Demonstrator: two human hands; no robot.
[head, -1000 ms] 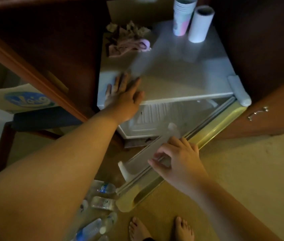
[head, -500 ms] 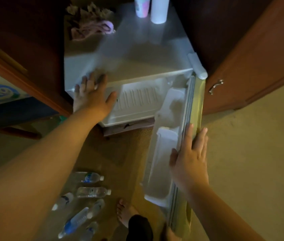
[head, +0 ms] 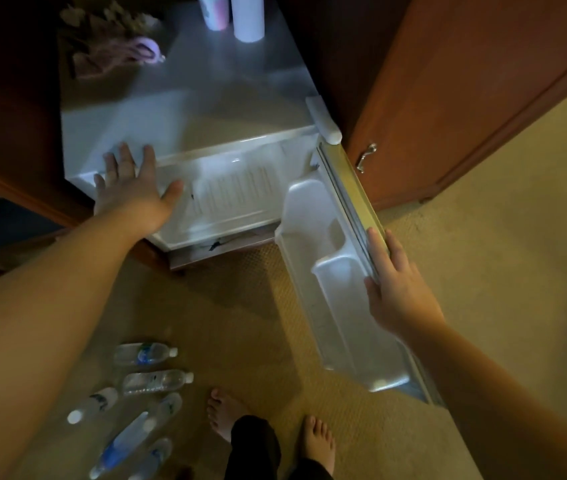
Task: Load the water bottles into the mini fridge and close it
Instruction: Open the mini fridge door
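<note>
Below me the fridge (head: 185,112) stands in a dark wooden cabinet, its door (head: 351,271) swung wide open toward me on the right. My left hand (head: 133,195) lies flat on the front left corner of the fridge top, fingers spread apart, thumb reaching over the edge toward the opening; it grips nothing. My right hand (head: 396,289) rests on the upper edge of the door, fingers together and laid along the rim, the thumb on the inner side next to the door shelf (head: 341,296). The shelf looks bare, and so does the white ribbed floor of the fridge interior, as far as I can see in.

Water bottles (head: 155,381) lie on the carpet (head: 483,237) by my left foot (head: 221,415), well apart from the fridge, under my left forearm. I count about six, all on their sides, some touching each other; the lower ones are blurred. My right foot (head: 316,441) stands just beside the lower end of the open door.

On the fridge top, at the back, stand two cups (head: 230,15), side by side, cut off by the frame. To their left lies a crumpled pinkish cloth (head: 119,55). A cabinet door (head: 465,98) with a metal handle (head: 367,157) stands open to the right, just behind the fridge door's hinge.

Between the bottles and the fridge opening the carpet is open; only my left arm crosses above it.
</note>
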